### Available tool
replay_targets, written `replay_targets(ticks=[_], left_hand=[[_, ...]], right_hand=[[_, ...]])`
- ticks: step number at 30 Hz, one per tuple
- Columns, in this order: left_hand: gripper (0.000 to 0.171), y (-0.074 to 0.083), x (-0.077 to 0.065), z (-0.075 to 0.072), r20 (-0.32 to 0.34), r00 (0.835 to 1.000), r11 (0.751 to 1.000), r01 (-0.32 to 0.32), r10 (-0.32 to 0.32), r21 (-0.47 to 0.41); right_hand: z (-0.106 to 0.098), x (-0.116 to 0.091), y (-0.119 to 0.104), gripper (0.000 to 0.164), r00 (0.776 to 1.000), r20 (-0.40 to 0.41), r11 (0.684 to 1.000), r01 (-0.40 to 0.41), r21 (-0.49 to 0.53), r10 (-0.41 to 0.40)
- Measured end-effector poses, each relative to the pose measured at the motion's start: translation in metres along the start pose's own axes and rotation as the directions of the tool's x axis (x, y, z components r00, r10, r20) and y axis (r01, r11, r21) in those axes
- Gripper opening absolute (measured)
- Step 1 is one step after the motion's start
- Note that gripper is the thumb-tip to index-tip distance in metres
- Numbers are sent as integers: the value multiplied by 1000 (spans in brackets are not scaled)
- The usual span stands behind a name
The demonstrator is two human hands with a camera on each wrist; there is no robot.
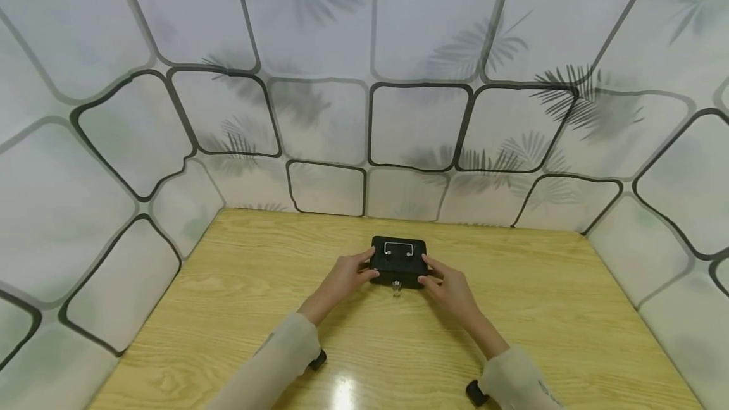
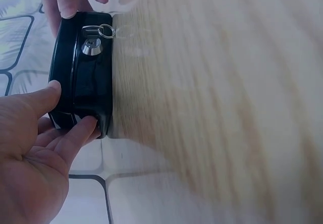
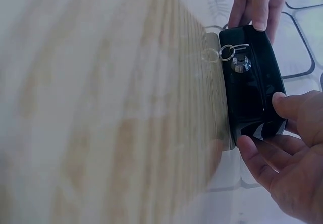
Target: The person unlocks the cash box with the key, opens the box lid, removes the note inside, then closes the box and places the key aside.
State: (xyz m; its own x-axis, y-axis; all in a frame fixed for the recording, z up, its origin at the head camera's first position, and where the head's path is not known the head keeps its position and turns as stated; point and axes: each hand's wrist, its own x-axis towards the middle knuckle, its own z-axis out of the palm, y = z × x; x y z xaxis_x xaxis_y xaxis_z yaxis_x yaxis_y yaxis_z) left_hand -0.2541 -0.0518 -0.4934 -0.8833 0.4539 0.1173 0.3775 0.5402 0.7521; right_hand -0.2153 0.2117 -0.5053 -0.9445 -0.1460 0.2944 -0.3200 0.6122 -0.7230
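A small black cash box [image 1: 398, 264] sits on the wooden table, its lid down and a silver wire handle [image 1: 398, 245] lying on top. From its front face juts a silver lock [image 2: 92, 47] with a key and a key ring [image 2: 106, 31]. My left hand [image 1: 348, 273] grips the box's left end, the thumb at the lid edge and fingers lower down on the side. At the other end my right hand [image 1: 448, 285] holds it the same way, as the right wrist view shows. Parts of the fingers are hidden behind the box.
The light wood table [image 1: 239, 309] stretches around the box on all sides. Pale fabric walls [image 1: 319, 119] with a dark stone-like outline and leaf print rise at the back, left and right edges. Dark wrist devices [image 1: 476, 392] show at both sleeves.
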Motion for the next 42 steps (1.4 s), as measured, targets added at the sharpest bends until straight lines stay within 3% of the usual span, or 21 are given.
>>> replay_targets(ticks=[15, 24, 33, 42], left_hand=[[65, 4, -16, -1, -5, 1000, 1000, 6, -6, -12], [65, 3, -23, -1, -9, 1000, 1000, -14, 14, 28], [65, 2, -27, -2, -3, 999, 998, -47, 47, 36], [65, 3, -26, -2, -3, 998, 997, -63, 63, 33]], right_hand=[[3, -12, -9, 54, 1000, -4, 1000, -11, 27, 11], [4, -15, -12, 54, 1000, 9, 998, -12, 64, 12], [4, -17, -11, 54, 1000, 16, 998, 6, 66, -7], [0, -16, -15, 54, 998, 43, 997, -38, 70, 35]])
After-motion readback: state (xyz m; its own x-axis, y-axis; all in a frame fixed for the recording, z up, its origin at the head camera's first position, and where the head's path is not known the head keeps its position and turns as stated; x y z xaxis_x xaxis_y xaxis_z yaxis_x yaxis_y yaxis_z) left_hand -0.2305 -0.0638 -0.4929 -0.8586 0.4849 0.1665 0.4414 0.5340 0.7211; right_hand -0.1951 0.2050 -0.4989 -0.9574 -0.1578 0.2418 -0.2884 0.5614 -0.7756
